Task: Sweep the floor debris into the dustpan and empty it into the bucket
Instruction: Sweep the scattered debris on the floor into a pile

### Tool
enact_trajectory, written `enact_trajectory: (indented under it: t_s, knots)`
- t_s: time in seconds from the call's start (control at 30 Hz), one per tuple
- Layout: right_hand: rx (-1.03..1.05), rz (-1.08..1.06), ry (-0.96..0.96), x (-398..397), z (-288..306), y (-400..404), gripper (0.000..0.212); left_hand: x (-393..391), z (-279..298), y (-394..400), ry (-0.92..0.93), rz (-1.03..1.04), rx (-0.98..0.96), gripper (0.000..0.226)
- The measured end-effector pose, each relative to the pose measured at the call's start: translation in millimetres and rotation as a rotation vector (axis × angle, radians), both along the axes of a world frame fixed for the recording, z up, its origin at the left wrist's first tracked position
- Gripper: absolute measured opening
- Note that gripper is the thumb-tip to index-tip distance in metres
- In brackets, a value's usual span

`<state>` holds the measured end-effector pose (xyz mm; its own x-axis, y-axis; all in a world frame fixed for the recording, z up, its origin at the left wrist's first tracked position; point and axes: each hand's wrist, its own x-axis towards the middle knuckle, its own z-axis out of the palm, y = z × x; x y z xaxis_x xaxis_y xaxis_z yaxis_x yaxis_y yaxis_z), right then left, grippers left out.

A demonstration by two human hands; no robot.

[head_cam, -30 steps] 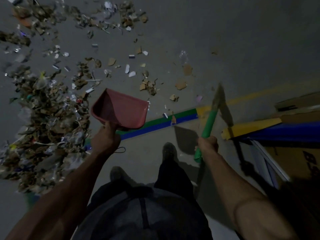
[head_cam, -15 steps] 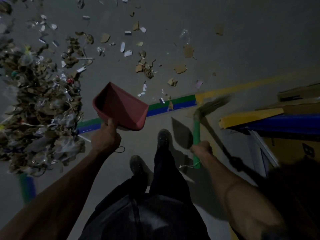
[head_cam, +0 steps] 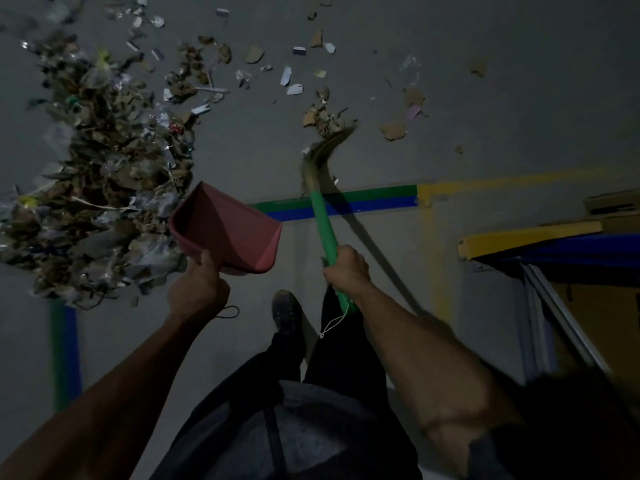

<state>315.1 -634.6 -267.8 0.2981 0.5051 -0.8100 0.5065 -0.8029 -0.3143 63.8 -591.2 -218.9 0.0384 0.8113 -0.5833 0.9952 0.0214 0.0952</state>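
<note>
Grey floor strewn with debris — left grip clasps dustpan, right grip clasps broom.

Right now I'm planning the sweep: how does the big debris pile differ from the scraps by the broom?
The big debris pile is dense and heaped, left of the dustpan; the scraps are sparse and flat, ahead at the broom bristles. The pile spreads much wider. Both lie on the floor, none in the dustpan.

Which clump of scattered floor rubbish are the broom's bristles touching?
The small tan cardboard-scrap clump at the tip of the green-handled broom; the big heap lies left, beside the red dustpan.
</note>
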Motion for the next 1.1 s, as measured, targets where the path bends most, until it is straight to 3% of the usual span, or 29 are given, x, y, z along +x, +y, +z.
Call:
enact_trajectory:
  t_s: [0.23, 0.43, 0.5, 0.6, 0.83, 0.97, 1.1]
  knots:
    - [0.165, -0.259, -0.103, 18, 20, -61, 0.030, -19, 0, -15, -0.018, 0.043, 0.028, 0.050]
    - [0.078, -0.478, -0.176, 45, 8, -93, 0.017, -30, -9, -17, -0.001, 0.061, 0.055, 0.042]
    - [-0.008, -0.431, -0.143, 48, -1, -92, 0.022, -35, -13, -21, -0.013, 0.063, 0.087, 0.044]
    - [-0.075, -0.193, -0.117, 34, -12, -79, 0.030, -40, -18, -23, -0.012, 0.088, 0.069, 0.042]
    - [-0.029, 0.284, -0.020, -31, -20, -6, 0.044, -45, -19, -26, 0.038, 0.143, -0.022, 0.046]
    - [0.060, 0.374, 0.035, -38, -7, 23, 0.043, -42, -15, -24, 0.035, 0.196, -0.045, 0.045]
    - [0.185, 0.326, 0.042, -11, 13, 29, 0.039, -28, -12, -12, -0.006, 0.226, -0.054, 0.052]
